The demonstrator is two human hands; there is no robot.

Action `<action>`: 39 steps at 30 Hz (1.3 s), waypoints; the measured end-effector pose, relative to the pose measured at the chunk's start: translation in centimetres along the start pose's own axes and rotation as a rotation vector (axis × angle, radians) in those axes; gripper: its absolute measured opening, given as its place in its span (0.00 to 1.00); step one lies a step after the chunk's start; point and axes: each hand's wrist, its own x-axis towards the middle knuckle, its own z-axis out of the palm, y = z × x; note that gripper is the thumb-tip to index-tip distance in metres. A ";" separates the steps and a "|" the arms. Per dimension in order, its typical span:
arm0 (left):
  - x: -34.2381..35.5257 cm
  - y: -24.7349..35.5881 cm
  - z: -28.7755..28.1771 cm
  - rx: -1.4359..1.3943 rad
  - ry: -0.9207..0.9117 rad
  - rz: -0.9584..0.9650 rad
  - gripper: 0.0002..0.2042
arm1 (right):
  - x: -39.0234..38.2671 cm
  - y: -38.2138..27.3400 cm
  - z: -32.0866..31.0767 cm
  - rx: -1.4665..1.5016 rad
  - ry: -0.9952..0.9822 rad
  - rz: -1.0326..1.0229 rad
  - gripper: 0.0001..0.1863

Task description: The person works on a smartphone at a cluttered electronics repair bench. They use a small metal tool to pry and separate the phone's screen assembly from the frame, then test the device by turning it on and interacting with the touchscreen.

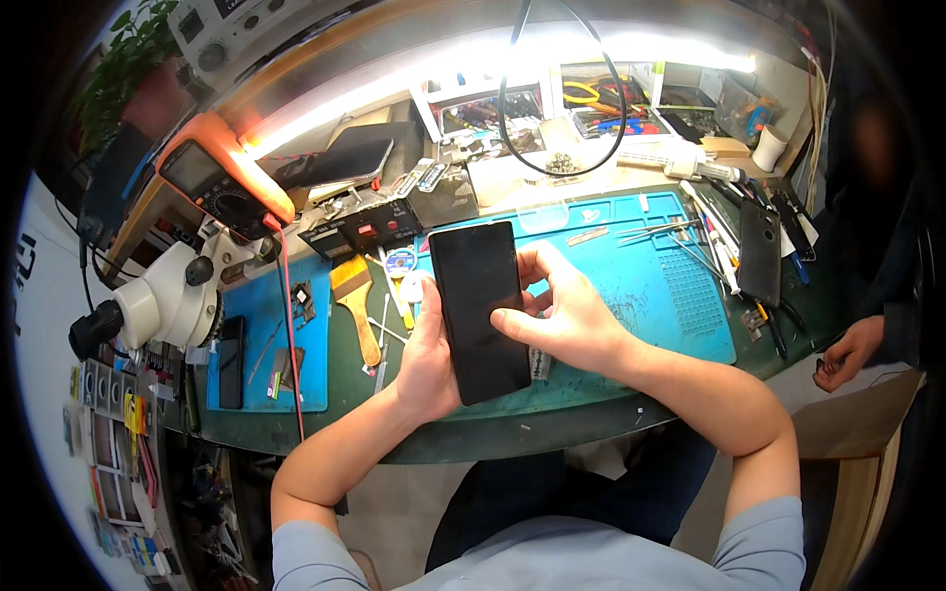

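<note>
A black smartphone [478, 305], its screen dark, is held upright above the near part of the workbench. My left hand [430, 357] grips it along its left edge, with the thumb lying up that side. From the right, my right hand [564, 313] holds the other edge. Its thumb rests on the screen, and its fingers curl behind the phone, partly hidden. Beneath the phone lies a blue repair mat [611, 286], with tweezers [658, 229] on its far right part. Left of my left hand is a wide brush [355, 300] with a wooden handle.
An orange multimeter [222, 177] and a white microscope [163, 300] stand at the left. Another phone [232, 360] lies on a smaller blue mat. Pliers and screwdrivers crowd the right, near a phone back [759, 251]. Another person's hand [852, 353] hangs at the right edge. A black cable loop [503, 108] dangles overhead.
</note>
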 end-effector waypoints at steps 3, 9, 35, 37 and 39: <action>-0.2 0.0 0.0 0.014 0.022 0.009 0.42 | 0.0 -0.1 -0.1 0.044 -0.015 0.004 0.23; -0.1 -0.2 -0.1 -0.056 0.112 -0.023 0.42 | -0.1 -0.2 -0.8 0.228 -0.065 0.029 0.18; -0.2 0.3 -0.4 -0.014 0.006 0.038 0.44 | -0.4 0.2 -0.5 0.049 -0.017 -0.163 0.22; -0.1 0.3 -0.1 0.025 0.026 0.039 0.45 | -0.5 0.1 -0.3 0.046 -0.002 -0.182 0.22; -0.2 0.2 0.0 0.055 0.017 0.045 0.45 | -0.5 0.2 -0.2 0.036 0.007 -0.182 0.22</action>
